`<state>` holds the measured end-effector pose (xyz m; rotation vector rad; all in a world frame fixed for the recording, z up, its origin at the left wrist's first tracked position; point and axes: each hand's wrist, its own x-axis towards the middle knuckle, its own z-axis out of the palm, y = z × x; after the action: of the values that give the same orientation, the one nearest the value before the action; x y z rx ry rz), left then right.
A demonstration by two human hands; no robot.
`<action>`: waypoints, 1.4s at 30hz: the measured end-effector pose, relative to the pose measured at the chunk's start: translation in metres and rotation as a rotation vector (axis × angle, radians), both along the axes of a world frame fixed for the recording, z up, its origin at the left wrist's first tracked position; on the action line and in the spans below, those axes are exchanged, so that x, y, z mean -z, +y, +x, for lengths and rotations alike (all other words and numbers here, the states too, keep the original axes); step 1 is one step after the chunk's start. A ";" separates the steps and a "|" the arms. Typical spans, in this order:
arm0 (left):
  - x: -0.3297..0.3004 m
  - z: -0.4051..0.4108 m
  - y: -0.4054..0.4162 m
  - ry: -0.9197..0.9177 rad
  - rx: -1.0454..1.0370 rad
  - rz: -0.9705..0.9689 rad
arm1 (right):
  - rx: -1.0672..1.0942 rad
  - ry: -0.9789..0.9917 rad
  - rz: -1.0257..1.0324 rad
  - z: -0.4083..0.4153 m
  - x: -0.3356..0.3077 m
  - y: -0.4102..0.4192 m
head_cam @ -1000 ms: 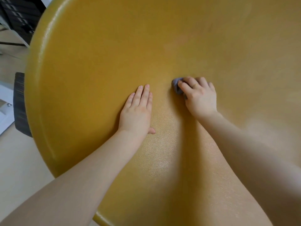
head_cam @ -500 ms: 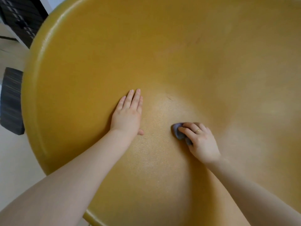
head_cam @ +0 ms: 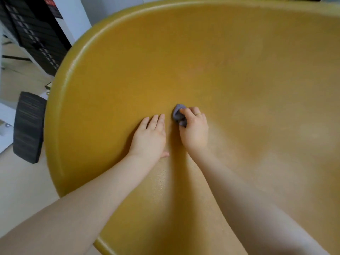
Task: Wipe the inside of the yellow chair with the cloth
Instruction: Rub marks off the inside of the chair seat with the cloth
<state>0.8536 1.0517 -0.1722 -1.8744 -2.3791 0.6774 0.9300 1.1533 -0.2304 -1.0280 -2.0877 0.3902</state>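
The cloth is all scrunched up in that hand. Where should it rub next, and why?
Probably sweep the cloth to the right, over the wide bare part of the yellow chair. The right hand holds it bunched, right beside the left hand, which lies flat on the seat and blocks the way left. So the open side looks like the best next stroke.

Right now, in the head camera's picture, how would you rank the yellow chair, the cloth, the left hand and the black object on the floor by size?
1. Yellow chair
2. Black object
3. Left hand
4. Cloth, partly hidden in the right hand
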 end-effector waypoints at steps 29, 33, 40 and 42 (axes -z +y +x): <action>-0.090 -0.077 -0.016 0.354 0.063 0.473 | 0.139 0.413 -0.135 -0.074 -0.094 0.042; -0.109 -0.099 -0.030 0.196 0.009 0.650 | 0.231 0.528 -0.318 -0.098 -0.107 0.016; -0.110 -0.110 -0.032 -0.068 -0.103 0.714 | -0.253 0.448 -0.068 -0.110 -0.110 -0.055; -0.108 -0.111 -0.034 -0.033 -0.110 0.723 | -0.259 0.448 -0.026 -0.109 -0.116 -0.035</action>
<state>0.7431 1.0178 -0.0638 -1.4461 -2.2989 -0.2112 0.8210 1.1186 -0.1142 -0.6117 -1.8080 0.7085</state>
